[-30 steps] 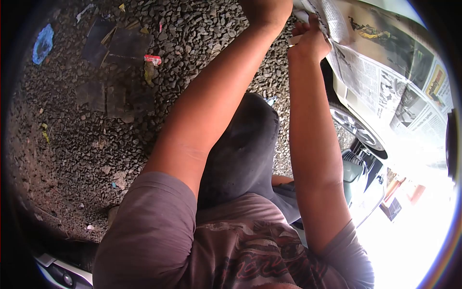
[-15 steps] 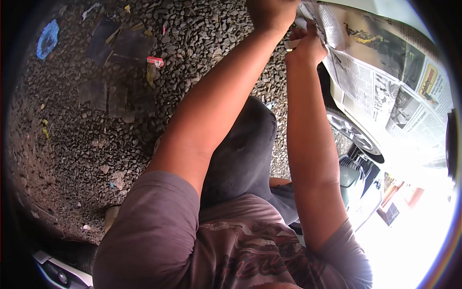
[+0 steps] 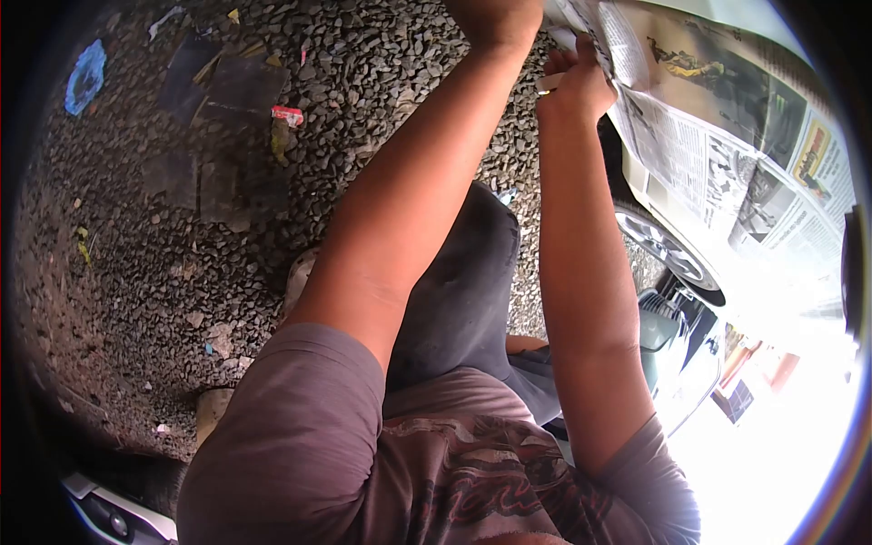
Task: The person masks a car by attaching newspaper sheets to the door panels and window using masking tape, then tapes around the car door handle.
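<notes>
At the top edge, my left hand [image 3: 500, 20] reaches toward the newspaper's near corner, its fingers cut off by the frame. My right hand [image 3: 578, 84] lies against the crumpled edge of the newspaper [image 3: 677, 132], with its fingers bent. A small pale piece [image 3: 549, 84] shows at those fingers, too small to identify. The printed sheets lie over a light-coloured car body [image 3: 643, 186], above a wheel [image 3: 668, 245].
Grey gravel [image 3: 363, 91] covers the ground. On it lie a blue plastic scrap [image 3: 85, 78], a red wrapper [image 3: 288, 115] and dark flat pieces [image 3: 241, 91]. My bent knee [image 3: 486, 227] is between my arms. Another vehicle's light [image 3: 118, 524] shows at bottom left.
Over the last half second my left hand has moved slightly left and up, farther out of view. My right hand has shifted a little left and down since the first frame.
</notes>
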`<state>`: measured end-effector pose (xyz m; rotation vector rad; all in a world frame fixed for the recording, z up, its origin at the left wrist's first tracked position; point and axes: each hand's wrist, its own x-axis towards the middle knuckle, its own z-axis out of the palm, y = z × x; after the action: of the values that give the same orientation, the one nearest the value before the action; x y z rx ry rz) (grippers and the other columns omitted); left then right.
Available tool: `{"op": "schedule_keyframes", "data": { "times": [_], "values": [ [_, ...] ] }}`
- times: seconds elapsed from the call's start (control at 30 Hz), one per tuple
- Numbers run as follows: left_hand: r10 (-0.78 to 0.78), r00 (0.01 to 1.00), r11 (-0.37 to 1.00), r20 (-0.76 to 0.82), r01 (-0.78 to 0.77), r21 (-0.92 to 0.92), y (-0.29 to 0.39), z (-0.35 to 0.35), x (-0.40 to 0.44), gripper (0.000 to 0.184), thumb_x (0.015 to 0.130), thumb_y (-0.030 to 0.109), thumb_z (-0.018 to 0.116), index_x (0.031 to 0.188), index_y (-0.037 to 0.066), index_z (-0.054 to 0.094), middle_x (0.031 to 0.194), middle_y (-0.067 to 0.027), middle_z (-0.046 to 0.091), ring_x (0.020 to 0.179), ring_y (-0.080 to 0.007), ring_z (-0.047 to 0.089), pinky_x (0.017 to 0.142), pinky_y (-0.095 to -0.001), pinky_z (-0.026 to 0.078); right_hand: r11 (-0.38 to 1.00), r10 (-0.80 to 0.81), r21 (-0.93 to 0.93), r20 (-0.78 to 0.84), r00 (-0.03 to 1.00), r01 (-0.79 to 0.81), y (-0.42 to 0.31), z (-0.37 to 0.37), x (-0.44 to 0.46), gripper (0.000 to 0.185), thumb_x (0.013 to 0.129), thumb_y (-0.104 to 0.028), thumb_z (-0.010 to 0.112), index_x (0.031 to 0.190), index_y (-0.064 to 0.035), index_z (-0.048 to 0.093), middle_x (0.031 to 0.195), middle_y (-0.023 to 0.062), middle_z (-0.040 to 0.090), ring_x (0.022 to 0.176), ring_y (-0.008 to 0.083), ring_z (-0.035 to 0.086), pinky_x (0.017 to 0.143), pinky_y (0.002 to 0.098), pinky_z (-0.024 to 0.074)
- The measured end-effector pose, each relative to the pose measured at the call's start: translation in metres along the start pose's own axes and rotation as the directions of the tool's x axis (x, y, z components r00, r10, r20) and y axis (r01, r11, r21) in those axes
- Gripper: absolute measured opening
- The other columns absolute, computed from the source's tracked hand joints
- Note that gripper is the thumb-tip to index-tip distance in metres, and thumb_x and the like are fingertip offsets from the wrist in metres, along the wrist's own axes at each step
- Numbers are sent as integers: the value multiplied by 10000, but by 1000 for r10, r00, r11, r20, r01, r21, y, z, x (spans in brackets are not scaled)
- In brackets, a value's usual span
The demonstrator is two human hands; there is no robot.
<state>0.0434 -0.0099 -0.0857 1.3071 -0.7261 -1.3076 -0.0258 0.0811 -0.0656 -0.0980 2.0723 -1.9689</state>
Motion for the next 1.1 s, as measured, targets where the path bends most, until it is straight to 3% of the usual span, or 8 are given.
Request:
{"op": "schedule_keyframes", "data": {
  "times": [0.17,0.2,0.47,0.53,0.63,0.93,1.03,1.1],
  "values": [
    [31,999,1000,-7,-31,5,-10,6,-2,540,843,407,943,973,-16,634,903,-174,694,839,-348,668,811,-476,548,999,-22,29,29,999,21,3,-1,2,474,964,-59,826,1260,8,462,945,164,688,648,254,688,494,341,515],
    [86,996,993,-39,-82,83,-11,8,-4,527,857,404,941,977,-9,636,895,-166,689,819,-342,658,793,-479,545,999,-21,30,29,999,20,2,-1,2,474,964,-59,826,1260,8,462,945,164,688,648,254,688,494,341,515],
    [85,996,996,-6,-85,37,-4,7,-4,506,858,372,942,991,-11,638,905,-166,699,828,-350,674,796,-470,555,1000,21,-14,-24,999,-22,-1,3,-2,589,951,-85,841,1317,-4,388,976,180,675,665,276,692,499,358,513],
    [118,993,992,-4,-118,41,-5,3,-2,495,852,351,944,995,-11,638,906,-164,700,829,-348,677,798,-467,556,1000,24,-6,-27,999,-24,-2,3,-3,580,950,-87,841,1312,-2,396,971,179,672,670,280,694,504,364,509],
    [17,999,1000,34,-18,20,-7,-2,2,456,840,297,936,998,-10,638,910,-165,700,827,-347,676,798,-466,556,1000,30,2,-14,999,-30,0,3,-2,564,949,-88,841,1303,2,412,966,178,665,677,286,696,514,374,504],
    [73,996,997,44,-73,7,2,3,-2,415,842,254,924,1002,0,638,929,-170,726,838,-352,704,810,-461,572,999,34,9,-31,999,-33,-1,6,-4,528,949,-76,831,1304,5,448,958,164,655,672,273,681,517,365,487],
    [140,989,990,43,-141,29,-6,4,-4,386,870,233,915,1005,6,634,908,-148,730,820,-303,704,788,-427,576,1000,29,6,9,1000,-29,-2,2,-2,506,950,-75,827,1292,15,464,952,160,656,674,266,681,518,363,487],
    [108,990,968,95,-83,-235,-19,4,0,394,891,240,920,1020,2,634,882,-120,725,797,-242,685,763,-387,573,1000,20,8,73,997,-21,-3,2,-1,482,952,-76,824,1275,23,480,946,157,657,677,261,682,519,363,487]
  ]
}}
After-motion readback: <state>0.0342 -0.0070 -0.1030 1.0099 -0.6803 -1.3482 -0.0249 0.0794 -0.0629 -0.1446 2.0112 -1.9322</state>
